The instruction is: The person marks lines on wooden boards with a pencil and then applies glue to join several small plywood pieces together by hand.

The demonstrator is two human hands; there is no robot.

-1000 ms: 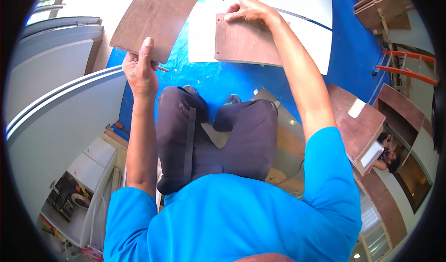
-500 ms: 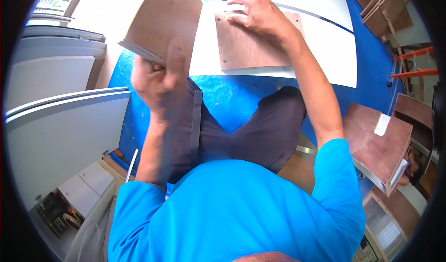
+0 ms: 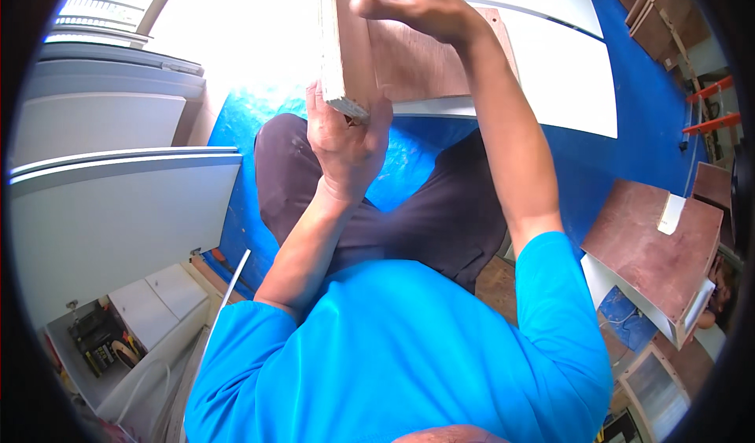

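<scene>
My left hand (image 3: 346, 140) grips the near end of a thick plywood piece (image 3: 354, 46), its thumb and fingers on opposite sides. This piece stands on edge, its layered rim facing up; whether it is one board or several together I cannot tell. Close by its far end, my right hand (image 3: 417, 4) is open with fingers stretched out, palm toward the wood. Under the right hand lies a flat plywood board (image 3: 429, 66) with a hole near its corner. That board rests on a large white panel (image 3: 562, 81).
Blue sheeting (image 3: 649, 109) covers the floor. Pale panels (image 3: 118, 231) stand at left, above an open tool box (image 3: 98, 345). On the right are a brown-topped box (image 3: 653, 246), an orange ladder (image 3: 712, 105) and stacked boards (image 3: 668, 11). My bent legs (image 3: 464, 215) flank the work.
The left hand has moved right and turned the plywood piece from showing its broad face to standing on edge. My right hand has lifted off the flat board toward that piece.
</scene>
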